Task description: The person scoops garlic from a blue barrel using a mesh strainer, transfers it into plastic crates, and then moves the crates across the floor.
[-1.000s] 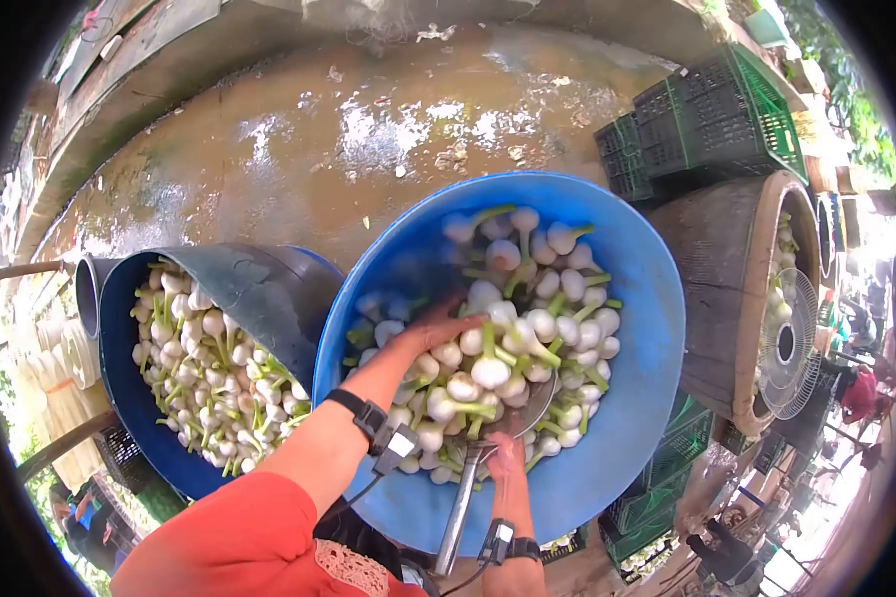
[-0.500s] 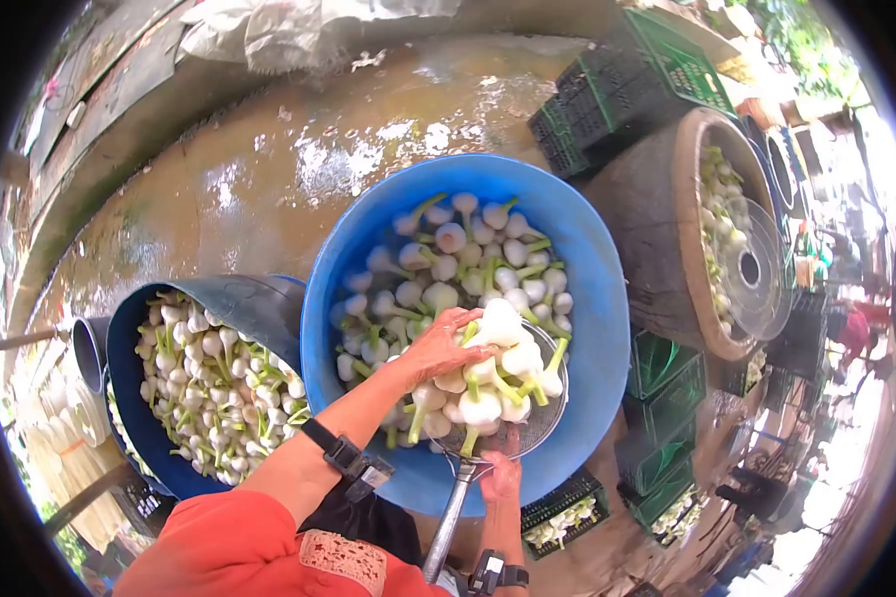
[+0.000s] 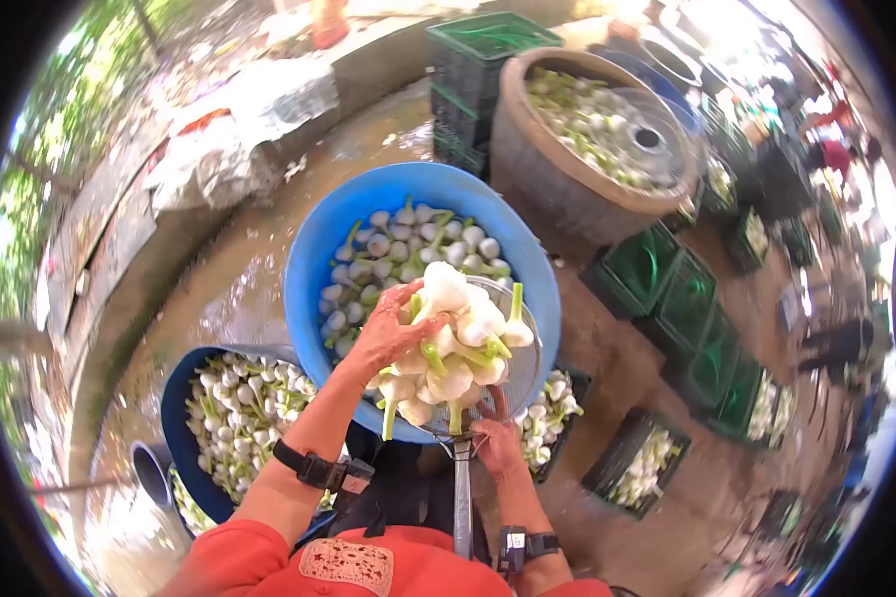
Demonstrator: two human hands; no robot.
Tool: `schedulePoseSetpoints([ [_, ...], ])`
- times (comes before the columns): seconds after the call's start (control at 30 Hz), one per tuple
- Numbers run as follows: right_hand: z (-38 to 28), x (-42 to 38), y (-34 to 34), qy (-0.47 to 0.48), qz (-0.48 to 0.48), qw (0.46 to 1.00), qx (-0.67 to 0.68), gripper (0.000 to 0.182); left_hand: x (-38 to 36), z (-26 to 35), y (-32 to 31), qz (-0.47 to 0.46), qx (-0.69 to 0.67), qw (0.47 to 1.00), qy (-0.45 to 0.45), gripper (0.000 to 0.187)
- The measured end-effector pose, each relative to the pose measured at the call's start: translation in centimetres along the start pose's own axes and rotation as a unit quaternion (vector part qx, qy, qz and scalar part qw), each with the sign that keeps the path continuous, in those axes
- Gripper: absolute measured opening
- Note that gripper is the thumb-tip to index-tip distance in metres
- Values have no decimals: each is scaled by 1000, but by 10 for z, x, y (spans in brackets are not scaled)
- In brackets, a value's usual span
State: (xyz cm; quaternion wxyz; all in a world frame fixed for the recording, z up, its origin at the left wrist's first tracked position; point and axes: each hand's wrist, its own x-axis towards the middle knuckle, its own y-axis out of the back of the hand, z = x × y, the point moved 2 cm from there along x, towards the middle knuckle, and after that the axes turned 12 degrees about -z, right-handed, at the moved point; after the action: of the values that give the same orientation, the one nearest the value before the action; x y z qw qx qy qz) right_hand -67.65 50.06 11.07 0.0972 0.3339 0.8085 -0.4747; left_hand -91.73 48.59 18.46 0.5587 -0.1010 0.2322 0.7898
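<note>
A round wire-mesh strainer [image 3: 524, 360] with a long metal handle [image 3: 463, 502] is heaped with white garlic bulbs [image 3: 455, 373] on short green stems. My left hand [image 3: 393, 328] lies on the heap from the left, its fingers curved round the upper bulbs. Below the mesh, where the handle meets the rim, my right hand [image 3: 498, 441] grips the strainer; part of its fingers is hidden. Beneath the strainer stands a big blue tub [image 3: 304, 269] with many more garlic bulbs [image 3: 398, 244] in it.
A dark blue barrel [image 3: 174, 408] of garlic lies to the left. Behind on the right are a large brown pot [image 3: 538, 159] with garlic and stacked green crates [image 3: 458, 90]. More crates [image 3: 657, 269] line the wet floor [image 3: 239, 289] at right, a crate of garlic [image 3: 647, 468] nearer.
The strainer with its garlic has come toward my body, over the tub's near right rim. My view has swung right, showing more crates. Both hands keep their hold.
</note>
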Motion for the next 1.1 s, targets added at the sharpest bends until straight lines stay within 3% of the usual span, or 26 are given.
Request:
schedulePoseSetpoints([
  [0.07,0,-29,11,9,4,1000,6,77,-9,5,-20,2,11,999,-40,70],
  [0.1,-5,-47,8,22,17,1000,3,75,-17,20,-35,-11,-55,997,-56,64],
  [0.13,-6,-62,14,39,34,999,4,74,-20,29,-48,-46,-89,995,-26,61],
  [0.2,-7,-94,22,70,55,995,36,72,-27,37,-73,-42,7,998,-35,63],
  [0.37,18,-154,53,157,93,975,128,73,-51,80,-152,-188,24,981,-48,67],
  [0.53,63,-231,66,287,150,928,183,72,-86,94,-242,-365,69,928,-29,65],
  [0.63,78,-264,51,337,251,874,244,72,-92,89,-293,-413,202,881,-114,64],
  [0.77,158,-309,57,428,267,824,257,72,-154,69,-369,-517,259,799,-163,64],
  [0.83,180,-321,52,440,317,794,273,70,-184,65,-399,-576,264,757,-160,68],
  [0.9,210,-349,40,454,353,761,301,69,-228,37,-435,-677,130,723,-51,73],
  [0.97,243,-374,34,510,384,693,335,68,-263,5,-473,-697,160,696,-67,77],
  [1.03,270,-402,23,524,420,647,361,72,-315,-21,-502,-742,197,634,-91,82],
  [1.1,287,-423,16,558,452,559,415,71,-374,-14,-517,-756,241,600,-97,85],
])
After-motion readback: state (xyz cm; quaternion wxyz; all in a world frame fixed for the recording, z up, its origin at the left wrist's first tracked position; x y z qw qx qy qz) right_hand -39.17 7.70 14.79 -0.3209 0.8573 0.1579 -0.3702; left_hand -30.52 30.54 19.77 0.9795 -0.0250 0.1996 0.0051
